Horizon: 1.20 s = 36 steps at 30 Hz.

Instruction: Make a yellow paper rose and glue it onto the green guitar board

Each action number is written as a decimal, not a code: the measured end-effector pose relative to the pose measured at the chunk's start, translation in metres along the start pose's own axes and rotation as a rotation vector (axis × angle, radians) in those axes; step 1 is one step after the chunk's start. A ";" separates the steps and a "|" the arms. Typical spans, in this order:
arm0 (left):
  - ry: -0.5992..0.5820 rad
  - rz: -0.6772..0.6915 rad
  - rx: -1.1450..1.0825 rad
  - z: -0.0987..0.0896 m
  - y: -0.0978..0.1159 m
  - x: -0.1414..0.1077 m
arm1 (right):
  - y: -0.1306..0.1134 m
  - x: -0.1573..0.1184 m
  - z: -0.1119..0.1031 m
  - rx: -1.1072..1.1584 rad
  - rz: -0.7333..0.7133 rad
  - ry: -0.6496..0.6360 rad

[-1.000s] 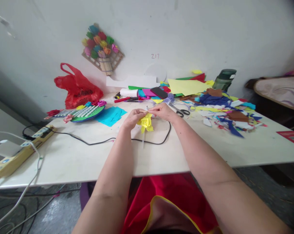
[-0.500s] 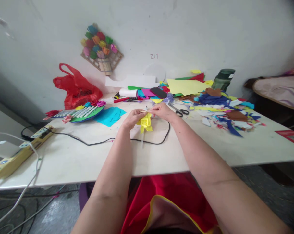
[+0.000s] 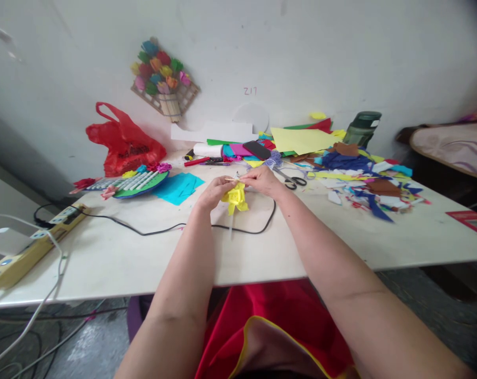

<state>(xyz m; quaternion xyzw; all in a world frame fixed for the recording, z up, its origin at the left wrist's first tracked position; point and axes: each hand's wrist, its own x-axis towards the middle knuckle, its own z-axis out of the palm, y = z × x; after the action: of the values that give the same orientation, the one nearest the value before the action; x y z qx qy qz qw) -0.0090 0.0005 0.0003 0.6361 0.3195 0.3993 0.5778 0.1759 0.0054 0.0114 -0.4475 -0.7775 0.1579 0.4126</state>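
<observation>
At the middle of the table, a crumpled yellow paper flower (image 3: 236, 198) hangs between my two hands. My left hand (image 3: 217, 191) is closed, its fingertips pinching the upper left edge of the flower. From the other side my right hand (image 3: 262, 181) pinches the top of it, fingers pressed together. A pale thin piece shows between the fingertips, too small to name. Below the flower a whitish translucent stick (image 3: 231, 230) points toward me; its far end is hidden. A black cord (image 3: 244, 230) loops beneath the flower and up past my right wrist.
Black-handled scissors (image 3: 295, 182) lie right of my right hand, before a heap of paper scraps (image 3: 353, 163). Blue paper sheets (image 3: 178, 188), a green board with paper flowers (image 3: 143, 184) and a red bag (image 3: 128, 145) stand left. A power strip (image 3: 35, 247) lies along the left edge.
The yellow flower has turned slightly between my fingers, showing more of its folded centre. Both hands stay in nearly the same place and keep their pinch.
</observation>
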 end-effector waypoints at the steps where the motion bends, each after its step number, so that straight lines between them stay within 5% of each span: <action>1: -0.005 0.000 -0.007 0.000 0.000 0.000 | -0.001 0.000 0.000 -0.007 -0.010 0.004; 36: 0.104 -0.005 0.070 0.006 0.001 0.001 | -0.013 0.000 -0.004 0.324 0.010 -0.043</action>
<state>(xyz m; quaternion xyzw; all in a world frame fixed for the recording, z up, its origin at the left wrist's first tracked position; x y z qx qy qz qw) -0.0033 -0.0019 0.0010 0.6335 0.3644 0.4188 0.5389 0.1719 -0.0020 0.0215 -0.3756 -0.7483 0.2929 0.4617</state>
